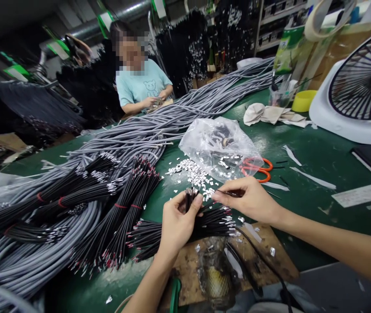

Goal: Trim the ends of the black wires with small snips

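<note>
My left hand is closed around a small upright bunch of short black wires, their tips poking out above the thumb. Just to its right, my right hand pinches what looks like a thin black wire between thumb and fingers. Beneath both hands lies a thicker bundle of black wires with silvery and reddish ends. A heap of small shiny metal pieces is spread out beyond my left hand. Beside it a clear plastic bag partly covers orange-handled scissors.
Tied black wire bundles and long grey cables cover the left side. A wooden board lies in front of me. At right stand a fan and a yellow tape roll. Across the green table sits a person.
</note>
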`<move>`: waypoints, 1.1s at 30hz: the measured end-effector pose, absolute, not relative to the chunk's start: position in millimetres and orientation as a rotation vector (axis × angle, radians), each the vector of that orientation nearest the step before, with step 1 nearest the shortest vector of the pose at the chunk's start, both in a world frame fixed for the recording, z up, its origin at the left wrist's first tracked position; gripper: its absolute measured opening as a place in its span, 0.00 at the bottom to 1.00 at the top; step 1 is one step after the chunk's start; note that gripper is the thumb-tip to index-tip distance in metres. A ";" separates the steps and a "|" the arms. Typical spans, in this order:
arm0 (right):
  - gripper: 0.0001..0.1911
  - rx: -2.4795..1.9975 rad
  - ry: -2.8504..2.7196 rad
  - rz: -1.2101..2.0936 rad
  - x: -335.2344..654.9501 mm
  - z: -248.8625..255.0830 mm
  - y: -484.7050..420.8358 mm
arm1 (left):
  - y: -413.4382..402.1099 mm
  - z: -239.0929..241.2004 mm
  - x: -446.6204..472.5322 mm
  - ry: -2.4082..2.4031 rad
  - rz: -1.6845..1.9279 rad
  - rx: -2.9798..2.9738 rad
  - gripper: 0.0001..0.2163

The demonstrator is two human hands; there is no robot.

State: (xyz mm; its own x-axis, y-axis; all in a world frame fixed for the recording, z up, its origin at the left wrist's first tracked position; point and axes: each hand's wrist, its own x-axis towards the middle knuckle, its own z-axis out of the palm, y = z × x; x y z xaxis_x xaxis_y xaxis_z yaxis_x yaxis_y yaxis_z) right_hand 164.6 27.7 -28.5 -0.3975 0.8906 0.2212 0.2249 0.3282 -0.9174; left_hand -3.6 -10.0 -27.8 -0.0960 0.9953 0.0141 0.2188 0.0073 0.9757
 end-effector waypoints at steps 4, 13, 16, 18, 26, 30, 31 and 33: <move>0.16 -1.000 -1.783 1.166 165.0 -32.1 29.7 | -10.5 -30.1 -2.6 1.514 1.207 1.335 0.11; 0.14 -1.030 -1.961 0.895 163.0 -36.4 25.1 | -15.5 -29.8 1.0 1.533 1.275 1.359 0.08; 0.13 -1.029 -1.970 0.914 162.6 -35.1 24.2 | -16.0 -29.7 0.9 1.526 1.288 1.381 0.07; 0.13 -1.045 -1.965 0.915 162.2 -34.5 23.6 | -16.0 -29.0 1.4 1.525 1.290 1.387 0.07; 0.13 -1.082 -1.966 0.904 161.4 -34.5 21.9 | -15.1 -27.0 3.1 1.528 1.267 1.362 0.07; 0.13 -1.094 -1.958 0.875 161.3 -35.3 22.2 | -14.0 -28.1 -0.1 1.507 1.173 1.380 0.08; 0.13 -1.093 -1.956 0.865 161.4 -35.2 22.2 | -13.9 -28.2 -0.9 1.490 1.152 1.384 0.10; 0.12 -1.084 -1.956 0.855 161.8 -34.7 22.5 | -14.0 -27.8 -2.1 1.453 1.124 1.382 0.12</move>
